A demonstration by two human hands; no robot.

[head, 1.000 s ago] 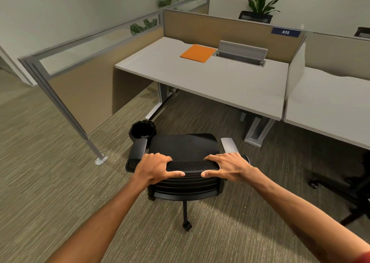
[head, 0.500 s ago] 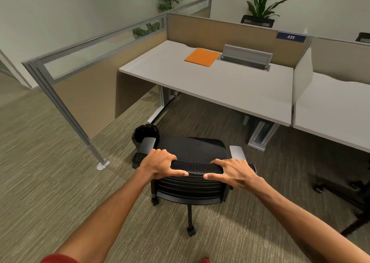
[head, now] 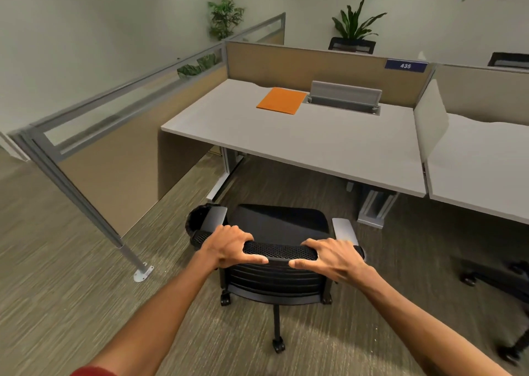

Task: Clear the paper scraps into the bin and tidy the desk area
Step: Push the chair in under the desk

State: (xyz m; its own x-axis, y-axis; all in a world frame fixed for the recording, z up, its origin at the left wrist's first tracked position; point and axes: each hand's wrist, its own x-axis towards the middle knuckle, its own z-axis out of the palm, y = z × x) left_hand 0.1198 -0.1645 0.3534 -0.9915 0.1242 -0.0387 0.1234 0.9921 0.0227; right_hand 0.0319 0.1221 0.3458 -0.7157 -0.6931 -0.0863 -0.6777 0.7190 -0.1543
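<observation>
Head view: left hand (head: 229, 245), right hand (head: 333, 256) clamped over chair (head: 279, 272) backrest, lower centre; push straight under desk (head: 315, 143), armrest clearing bin (head: 196, 222).

One head-worn wide-angle view looks forward and down from standing height. The chair (head: 282, 249) back sits close below; the counter (head: 300, 143) lies beyond, its near edge facing the camera.

Bare forearms, red sleeve (head: 94, 371)

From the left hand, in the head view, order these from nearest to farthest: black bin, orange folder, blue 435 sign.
From the left hand:
1. Black bin, on the floor just left of the chair.
2. Orange folder, flat on the desk.
3. Blue 435 sign, on the back partition, far right.
</observation>
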